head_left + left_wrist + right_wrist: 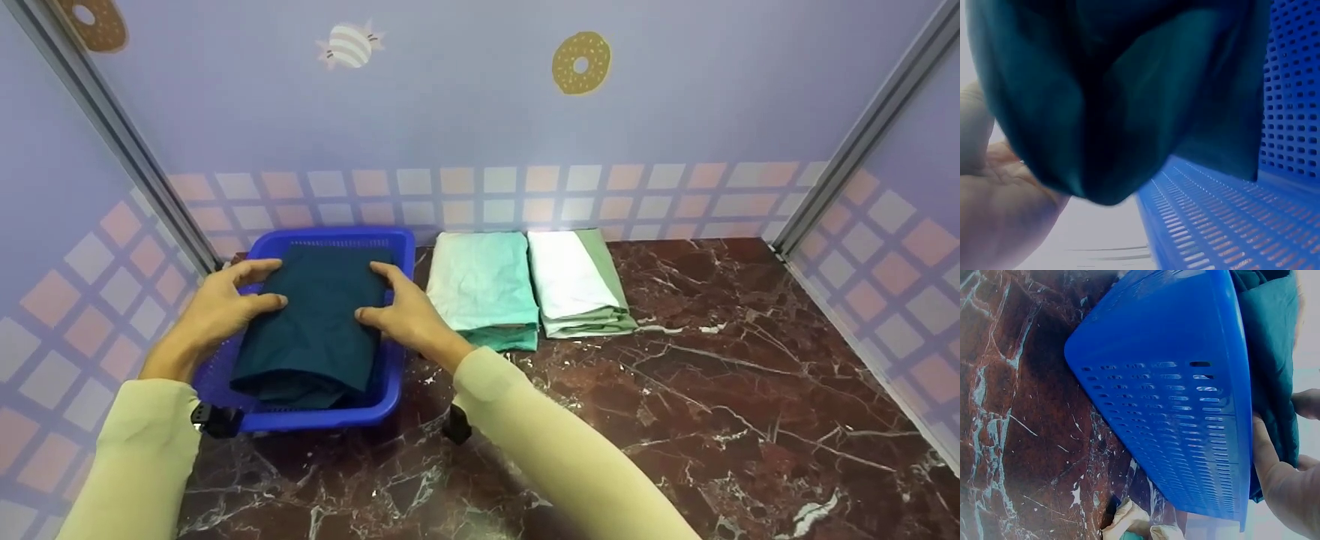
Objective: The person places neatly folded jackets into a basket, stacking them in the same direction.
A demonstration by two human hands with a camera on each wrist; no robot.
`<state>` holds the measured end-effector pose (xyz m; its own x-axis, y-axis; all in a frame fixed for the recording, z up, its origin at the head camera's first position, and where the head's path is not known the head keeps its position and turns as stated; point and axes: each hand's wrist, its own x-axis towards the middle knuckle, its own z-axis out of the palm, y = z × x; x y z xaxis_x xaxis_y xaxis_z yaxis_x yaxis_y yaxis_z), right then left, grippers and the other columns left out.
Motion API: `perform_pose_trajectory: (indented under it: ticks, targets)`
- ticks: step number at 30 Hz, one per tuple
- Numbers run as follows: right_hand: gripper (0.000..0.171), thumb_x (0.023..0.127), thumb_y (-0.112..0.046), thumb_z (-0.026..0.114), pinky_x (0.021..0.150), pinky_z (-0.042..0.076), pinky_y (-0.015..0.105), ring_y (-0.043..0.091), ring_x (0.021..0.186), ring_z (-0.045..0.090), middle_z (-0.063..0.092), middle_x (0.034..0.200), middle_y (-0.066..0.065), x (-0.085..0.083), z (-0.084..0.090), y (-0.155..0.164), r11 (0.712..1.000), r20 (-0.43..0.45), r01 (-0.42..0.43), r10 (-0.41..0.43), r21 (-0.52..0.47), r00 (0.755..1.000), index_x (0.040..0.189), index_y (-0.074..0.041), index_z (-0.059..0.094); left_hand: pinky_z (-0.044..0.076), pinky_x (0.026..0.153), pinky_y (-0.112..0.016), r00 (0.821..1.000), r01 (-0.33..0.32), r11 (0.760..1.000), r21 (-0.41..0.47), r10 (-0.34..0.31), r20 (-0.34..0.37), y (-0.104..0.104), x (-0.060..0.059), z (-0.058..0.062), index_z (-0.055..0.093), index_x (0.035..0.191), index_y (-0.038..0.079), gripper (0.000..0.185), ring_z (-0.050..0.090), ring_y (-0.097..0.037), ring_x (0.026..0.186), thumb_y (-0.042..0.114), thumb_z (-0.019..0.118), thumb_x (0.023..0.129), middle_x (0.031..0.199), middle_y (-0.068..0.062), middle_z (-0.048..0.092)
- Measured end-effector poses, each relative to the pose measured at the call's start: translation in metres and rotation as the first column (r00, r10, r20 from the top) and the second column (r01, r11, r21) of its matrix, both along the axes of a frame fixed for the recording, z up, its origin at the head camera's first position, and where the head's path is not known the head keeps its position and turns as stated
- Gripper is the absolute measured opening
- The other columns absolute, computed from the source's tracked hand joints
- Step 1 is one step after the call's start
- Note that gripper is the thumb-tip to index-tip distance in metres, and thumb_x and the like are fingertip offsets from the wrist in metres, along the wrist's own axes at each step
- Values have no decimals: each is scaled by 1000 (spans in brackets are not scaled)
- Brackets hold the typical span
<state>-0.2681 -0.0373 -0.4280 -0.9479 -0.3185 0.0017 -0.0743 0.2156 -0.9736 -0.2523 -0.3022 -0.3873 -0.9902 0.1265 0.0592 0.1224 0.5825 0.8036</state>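
**Both hands on the dark cloth in the basket**

Sleeves of mine, pale yellow, fill the near edge of the head view, running up to both hands. Beyond them the marble table, dark red with white veins, spreads to the patterned walls. On its left part stands the blue basket, perforated along its walls, and the folded dark teal cloth lies inside it, filling most of the floor. Just right of the basket a folded mint cloth lies on the table, and touching that on its right, a folded white and green cloth.

My left hand grips the teal cloth's left edge, fingers curled over the top and thumb on the fabric. My right hand holds the right edge the same way, fingers bent over the fold beside the basket's right wall
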Motion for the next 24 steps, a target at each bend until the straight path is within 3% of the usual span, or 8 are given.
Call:
perform_pose_trajectory:
  ticks: [6,9,11,13,19,24]
  targets:
    - [77,95,-7,79,66,59,30,18,69,65,58,146,14,2,-1,-7,998,-27,-5,7,66,1000,162,-18,44,42,89,-14,1000,2,1000,-21,-2,12,-6,3,-2,50,154,-5,63,41,-43,144,11,73,98,152,-33,50]
    - [75,95,-9,79,91,58,31,21,103,70,55,153,13,3,0,-13,986,-68,6,5,168,998,161,-16,45,43,88,-16,1000,0,999,-33,1,20,-9,3,-5,50,154,-6,63,40,-45,144,11,73,98,151,-33,50]
    - [73,95,-9,78,108,49,33,24,128,62,53,156,13,3,0,-17,972,-95,13,10,234,995,161,-14,46,45,86,-16,1000,2,999,-37,-2,25,-11,3,-7,49,154,-6,64,42,-46,142,10,73,97,151,-34,50]
    - [72,95,-9,78,118,38,32,23,143,49,52,157,14,3,1,-21,956,-119,25,11,293,993,160,-13,46,47,81,-13,1000,11,999,-38,-10,28,-13,3,-10,47,155,-8,65,45,-47,138,8,72,98,151,-36,48]
    - [74,95,-3,75,115,43,34,26,136,54,54,151,22,2,3,-31,912,-142,29,32,409,989,161,-8,42,54,79,-20,997,60,997,-57,-56,57,-14,2,-14,39,157,-10,66,57,-48,122,-1,68,98,153,-41,41]
    - [76,93,-2,75,111,45,31,24,131,57,55,148,23,3,3,-37,875,-143,30,46,483,989,161,-8,43,49,101,-50,996,71,988,-135,-63,66,-17,4,-19,39,157,-9,68,50,-54,129,0,68,96,152,-43,39]
